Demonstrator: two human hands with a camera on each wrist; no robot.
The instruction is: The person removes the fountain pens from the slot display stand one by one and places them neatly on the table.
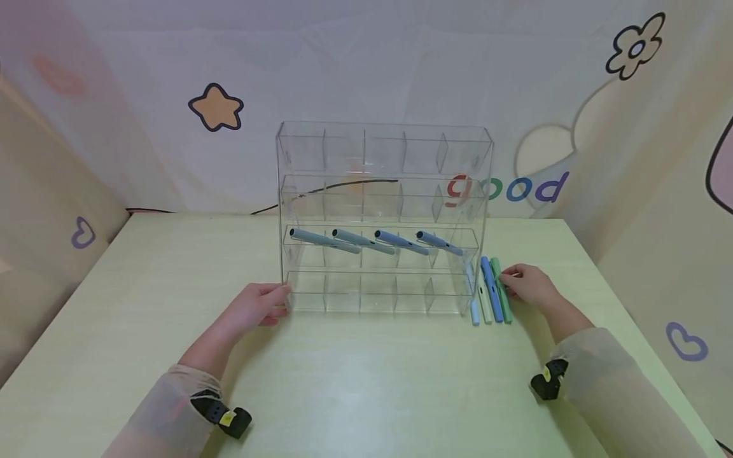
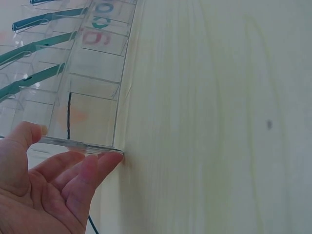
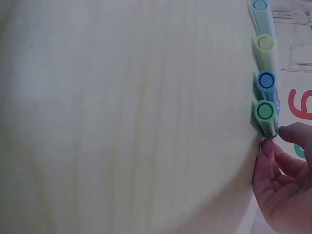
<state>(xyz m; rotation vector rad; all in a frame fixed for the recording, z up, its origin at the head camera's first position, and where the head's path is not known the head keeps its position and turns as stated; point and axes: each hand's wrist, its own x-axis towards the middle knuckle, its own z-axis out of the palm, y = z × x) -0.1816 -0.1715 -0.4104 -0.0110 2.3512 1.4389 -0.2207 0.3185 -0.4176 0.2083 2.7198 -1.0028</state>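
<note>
We see soft, muted light | pale glare on the wood-grain tabletop (image 1: 355, 378) | diffuse shadow beside the right hand (image 3: 285, 187) | wrist views dimmer, hazier than head view

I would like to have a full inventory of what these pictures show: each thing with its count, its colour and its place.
Table: 1, pale yellow-green, under the rack
Rack: 1, clear, on the table
Rack pens: 4, bluish, in the rack's third row from top
Loose pens: 4, light blue, pale, blue, green, beside the rack's right side
Backdrop: 1, whitish, behind the table
Star: 1, orange, backdrop, left
Flower: 1, beige, backdrop, upper right
Lettering "good": 1, multicoloured, backdrop, right
Hearts: 2, purple, one each side
Wrist cameras: 2, black, one per wrist
Sleeves: 2, pale, one per arm
Left hand: 1, bare, gripping the rack's lower left corner
Right hand: 1, bare, at the green pen
</note>
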